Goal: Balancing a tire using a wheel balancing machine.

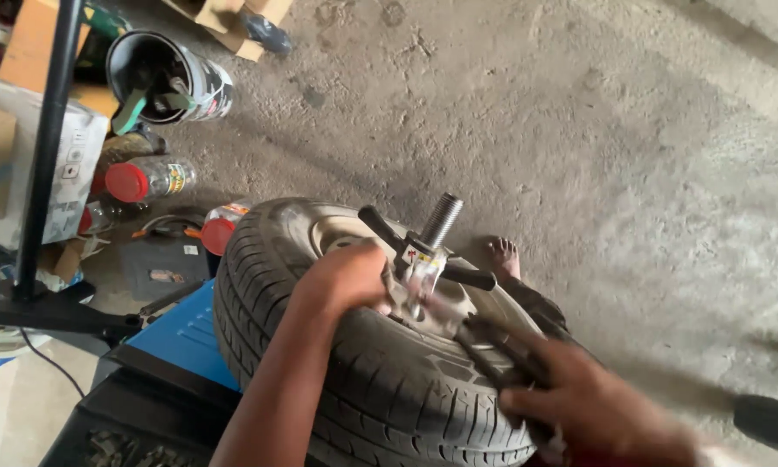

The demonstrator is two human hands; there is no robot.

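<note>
Head view, starting at the upper left of the frame: we see a black pole (47, 138) running down to a dark base, a cardboard box (65, 177) behind it, an open can (168, 79) lying on its side with a green-handled tool inside, and below it two clear bottles with red caps (147, 181) on the concrete floor (631, 156). Lower left, a blue machine body (186, 333) sits under the tyre. In the centre, a black tyre (380, 389) on its rim lies mounted on a threaded shaft (442, 220) that sticks up through the hub. Our left hand (347, 278) comes up from the bottom edge along the tread and rests curled over the rim beside the hub; its fingers are bent against the metal, though we cannot tell whether they grip anything. Just to its right, a black winged clamping nut (427, 252) sits on the shaft, its two handles spread apart. Behind the tyre, a bare foot (504, 258) rests on the floor. In the lower right, our right hand (592, 405), blurred, is closed around a dark bar (493, 346) that lies across the tyre's sidewall toward the hub. A dark object (769, 424) shows at the right edge.
</note>
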